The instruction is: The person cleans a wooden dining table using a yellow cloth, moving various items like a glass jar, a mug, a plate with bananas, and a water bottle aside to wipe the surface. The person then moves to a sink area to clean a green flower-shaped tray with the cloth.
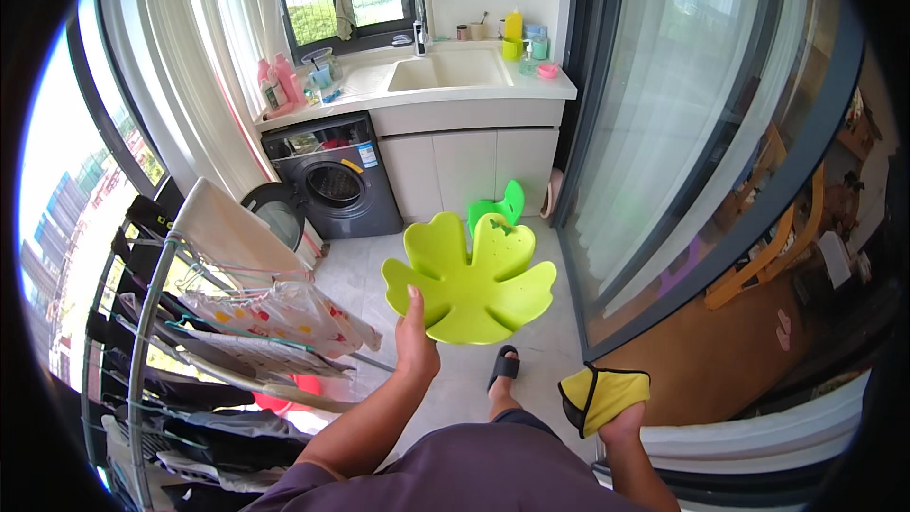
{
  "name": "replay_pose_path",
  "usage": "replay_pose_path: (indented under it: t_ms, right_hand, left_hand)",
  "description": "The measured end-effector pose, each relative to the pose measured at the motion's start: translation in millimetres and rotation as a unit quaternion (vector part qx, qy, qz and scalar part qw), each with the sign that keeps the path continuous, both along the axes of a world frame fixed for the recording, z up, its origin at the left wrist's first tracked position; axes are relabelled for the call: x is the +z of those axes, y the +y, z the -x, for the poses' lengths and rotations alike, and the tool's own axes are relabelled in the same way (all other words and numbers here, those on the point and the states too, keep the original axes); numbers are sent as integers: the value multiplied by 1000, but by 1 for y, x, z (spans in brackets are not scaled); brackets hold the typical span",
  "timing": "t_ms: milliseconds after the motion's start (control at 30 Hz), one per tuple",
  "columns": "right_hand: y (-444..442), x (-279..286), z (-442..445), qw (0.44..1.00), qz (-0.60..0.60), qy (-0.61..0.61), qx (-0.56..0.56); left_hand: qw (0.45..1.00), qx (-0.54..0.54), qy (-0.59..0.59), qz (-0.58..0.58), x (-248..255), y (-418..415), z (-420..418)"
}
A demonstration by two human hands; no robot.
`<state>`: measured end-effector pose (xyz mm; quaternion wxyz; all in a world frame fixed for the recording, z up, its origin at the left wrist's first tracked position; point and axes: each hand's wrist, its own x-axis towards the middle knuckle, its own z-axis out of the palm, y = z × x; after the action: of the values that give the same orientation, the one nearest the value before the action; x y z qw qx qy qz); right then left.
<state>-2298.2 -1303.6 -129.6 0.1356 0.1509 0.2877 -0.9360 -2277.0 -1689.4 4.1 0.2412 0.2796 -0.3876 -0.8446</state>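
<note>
My left hand [418,338] grips a lime-green, flower-shaped plastic bowl [473,288] by its near left petal, thumb on the inner face. The bowl is tilted so its inside faces me, and small dark green marks show on the far right petal. Lower right, my right hand [623,423] holds a yellow cloth [611,396] with black edging, which hangs folded over the fingers. Cloth and bowl are well apart. The fingers of both hands are partly hidden behind what they hold.
Ahead stand a sink [448,71] and a front-loading washing machine [338,181]. A green plastic stool [501,206] is on the tiled floor behind the bowl. Left of me, a metal drying rack [146,341] carries laundry. A sliding glass door [661,121] borders the right side.
</note>
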Motion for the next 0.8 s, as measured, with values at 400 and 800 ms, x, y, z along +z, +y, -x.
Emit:
replay_pose_path:
  t_ms: [400, 800]
  right_hand:
    - [-255, 65, 298, 987, 91, 43, 123]
    - [-515, 140, 466, 991, -57, 59, 107]
  left_hand:
    - [993, 95, 57, 45, 21, -225, 163]
    - [988, 109, 71, 84, -8, -479, 270]
